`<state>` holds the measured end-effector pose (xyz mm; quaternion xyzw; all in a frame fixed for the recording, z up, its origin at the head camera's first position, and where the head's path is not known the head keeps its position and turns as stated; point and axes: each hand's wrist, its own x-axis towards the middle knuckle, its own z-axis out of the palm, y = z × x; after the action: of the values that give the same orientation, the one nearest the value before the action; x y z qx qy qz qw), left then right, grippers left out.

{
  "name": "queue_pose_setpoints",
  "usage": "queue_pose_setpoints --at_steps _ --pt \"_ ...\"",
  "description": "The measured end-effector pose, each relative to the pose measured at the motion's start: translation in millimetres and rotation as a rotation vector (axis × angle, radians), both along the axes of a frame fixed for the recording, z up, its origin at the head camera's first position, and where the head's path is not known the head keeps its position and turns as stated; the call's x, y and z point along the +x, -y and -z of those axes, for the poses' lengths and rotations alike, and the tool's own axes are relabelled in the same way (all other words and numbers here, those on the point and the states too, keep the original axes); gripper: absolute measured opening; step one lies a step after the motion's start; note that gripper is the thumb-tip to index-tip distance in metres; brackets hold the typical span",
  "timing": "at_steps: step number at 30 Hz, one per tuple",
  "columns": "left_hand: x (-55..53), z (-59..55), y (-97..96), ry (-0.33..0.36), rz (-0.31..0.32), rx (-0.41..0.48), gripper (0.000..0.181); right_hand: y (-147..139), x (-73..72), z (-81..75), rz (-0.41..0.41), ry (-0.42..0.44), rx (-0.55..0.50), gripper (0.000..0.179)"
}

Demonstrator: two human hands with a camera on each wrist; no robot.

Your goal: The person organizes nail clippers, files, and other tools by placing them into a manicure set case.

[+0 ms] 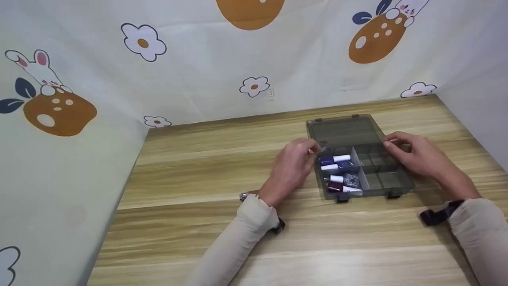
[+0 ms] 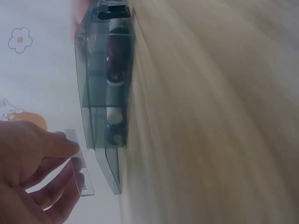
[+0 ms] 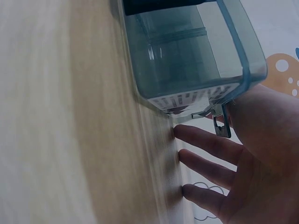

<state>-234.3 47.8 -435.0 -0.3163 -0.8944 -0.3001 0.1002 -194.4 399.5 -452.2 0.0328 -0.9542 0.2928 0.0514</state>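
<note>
A smoky see-through storage box (image 1: 389, 159) lies with its lid (image 1: 345, 131) folded back. Several nail polish bottles (image 1: 351, 179) with white caps fill its left compartments, dark blue ones behind, dark red and glittery ones in front. My left hand (image 1: 293, 165) is at the box's left side and pinches a thin, clear plastic divider (image 2: 85, 184) with small print, held above the table. At the right rear edge, my right hand (image 1: 420, 155) holds the box between thumb and index finger; those tips are partly hidden in the right wrist view. Its other fingers (image 3: 205, 140) reach down to the table.
Pale upright dividers (image 1: 364, 178) stand inside the box, whose front carries two dark latches (image 1: 393, 193). A printed label shows on the box in the right wrist view. The wood-grain table (image 1: 198, 178) meets a patterned cloth wall (image 1: 198, 79) behind.
</note>
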Motion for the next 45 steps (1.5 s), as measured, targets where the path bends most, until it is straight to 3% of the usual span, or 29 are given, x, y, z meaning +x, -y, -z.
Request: queue_pose_setpoints --at_steps 7,15,23,27,38,45 --pt "3.7 -5.3 -16.1 -0.021 0.018 -0.003 0.020 2 -0.7 -2.1 0.001 0.007 0.002 0.041" --pt "4.7 -3.6 -30.2 -0.024 0.047 -0.013 0.017 1 0.4 -1.7 0.005 0.010 -0.005 0.041" --pt "5.5 -3.2 -45.6 -0.063 0.077 -0.032 0.022 -2 -0.4 2.7 -0.018 -0.080 0.028 0.030" --pt "6.2 -4.5 -52.5 -0.081 0.100 -0.039 0.021 -2 -0.7 3.5 -0.007 -0.065 0.018 0.030" --pt "5.6 -3.5 -71.2 -0.067 0.140 -0.051 0.024 -3 -0.6 2.5 -0.002 -0.039 0.009 0.032" --pt "4.0 -5.3 -80.8 -0.033 0.155 -0.069 0.038 -3 -1.1 3.4 -0.006 -0.041 0.012 0.033"
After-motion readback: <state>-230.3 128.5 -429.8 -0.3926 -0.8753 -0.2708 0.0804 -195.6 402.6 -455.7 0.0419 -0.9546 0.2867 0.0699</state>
